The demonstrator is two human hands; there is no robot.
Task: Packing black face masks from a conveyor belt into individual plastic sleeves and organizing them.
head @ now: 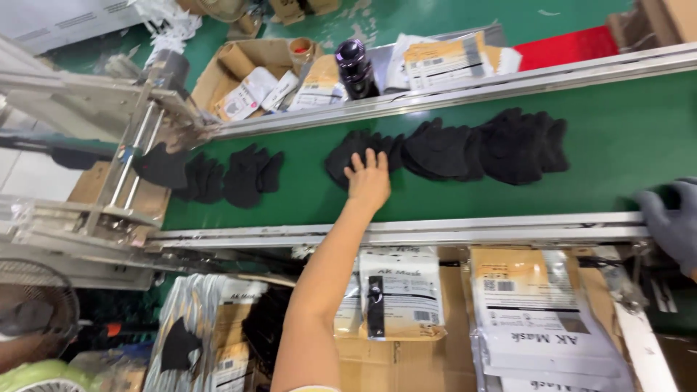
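My left hand [369, 183] reaches out on a bare arm over the green conveyor belt [305, 196]. Its fingers are spread and lie flat on the near end of a long overlapping row of black face masks [450, 149]. The hand grips nothing. A smaller cluster of black masks [232, 174] lies further left on the belt, by the metal machine frame. My right hand is not in view. A grey-gloved hand [671, 218] rests on the belt's near rail at the right edge and seems to belong to another person.
Packaged masks in printed bags [541, 319] lie on cardboard boxes below the near rail. Behind the belt are an open carton [247, 72], a dark bottle [354, 67] and more bags. A metal frame [123, 174] and a fan [33, 312] are at the left.
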